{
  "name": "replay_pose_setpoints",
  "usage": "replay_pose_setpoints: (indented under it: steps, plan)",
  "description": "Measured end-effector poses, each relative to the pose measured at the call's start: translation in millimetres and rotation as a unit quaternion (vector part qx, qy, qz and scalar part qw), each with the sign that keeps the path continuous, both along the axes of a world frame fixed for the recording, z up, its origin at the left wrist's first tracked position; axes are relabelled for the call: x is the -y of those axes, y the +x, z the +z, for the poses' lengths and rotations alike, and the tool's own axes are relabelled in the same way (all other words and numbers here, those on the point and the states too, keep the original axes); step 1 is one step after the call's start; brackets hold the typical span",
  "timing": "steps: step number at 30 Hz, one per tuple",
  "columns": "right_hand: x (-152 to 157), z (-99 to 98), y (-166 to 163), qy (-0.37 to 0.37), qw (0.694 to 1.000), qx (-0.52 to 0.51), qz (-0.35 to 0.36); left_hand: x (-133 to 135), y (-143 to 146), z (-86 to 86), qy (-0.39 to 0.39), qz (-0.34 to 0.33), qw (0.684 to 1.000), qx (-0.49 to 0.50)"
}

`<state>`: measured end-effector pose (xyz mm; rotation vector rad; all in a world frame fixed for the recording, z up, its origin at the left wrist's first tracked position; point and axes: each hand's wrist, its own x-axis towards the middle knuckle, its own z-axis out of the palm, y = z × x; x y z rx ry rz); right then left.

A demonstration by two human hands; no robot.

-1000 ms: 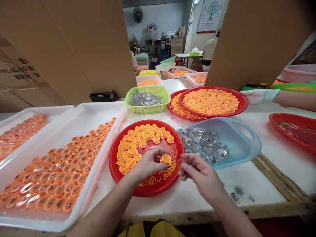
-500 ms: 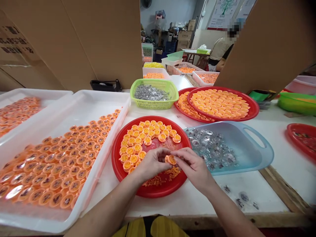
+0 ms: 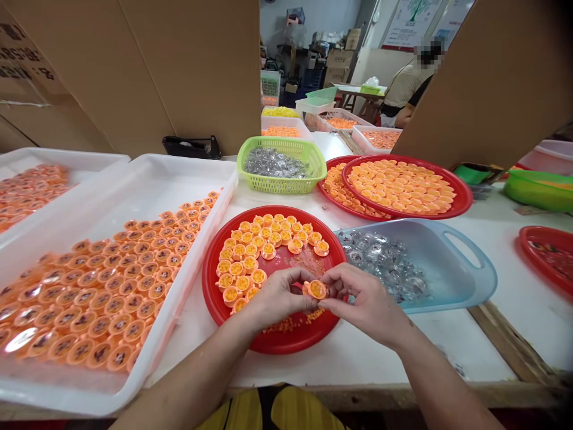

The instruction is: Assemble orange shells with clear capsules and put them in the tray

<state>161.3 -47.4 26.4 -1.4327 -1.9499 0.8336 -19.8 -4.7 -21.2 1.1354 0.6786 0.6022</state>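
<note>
Over the red round tray [image 3: 215, 298], my left hand [image 3: 284, 294] pinches a small orange toy cup [image 3: 317, 289] between thumb and fingers. The cup's round face tilts up toward me and shows yellow-orange bits inside. My right hand [image 3: 362, 298] is closed just right of the cup, its fingertips at the rim. Something small and dark sits by those fingertips, too hidden to name. Rows of similar filled cups [image 3: 242, 267] stand in the tray, and loose orange grains [image 3: 282, 326] lie near its front, partly behind my hands.
At left, a white bin [image 3: 154, 173] holds many orange cups with printed faces. To the right, a blue tray [image 3: 452, 292] contains clear printed discs. Behind stand a green basket [image 3: 282, 185] of clear pieces and red trays [image 3: 463, 200] of cups. Cardboard panels [image 3: 201, 65] rise behind; a person [image 3: 405, 83] sits beyond.
The cup has turned its face more toward me. My right hand has shifted slightly right, its fingers more curled. The camera view has moved a little.
</note>
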Motion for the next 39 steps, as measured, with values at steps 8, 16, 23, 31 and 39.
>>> replay_pose_setpoints:
  steps: [8,16,23,31,39]
  plan:
    - [7,-9.2,15,0.006,0.998,-0.031,-0.056,-6,-6,7.5,0.122,0.090,0.983,-0.101]
    - [9,-11.4,10,0.003,0.997,-0.063,-0.054,-10,-10,12.9,0.084,0.078,0.986,-0.117]
    - [2,-8.4,3,0.003,0.986,-0.164,-0.038,-3,-7,12.3,-0.106,0.018,0.990,0.089]
    - [-2,-7.9,-1,0.051,0.995,-0.085,0.000,-1,-4,11.3,-0.019,0.011,1.000,0.014]
    - [-2,0.5,-6,0.064,0.997,0.020,0.037,2,2,2.2,0.044,0.021,0.997,-0.063]
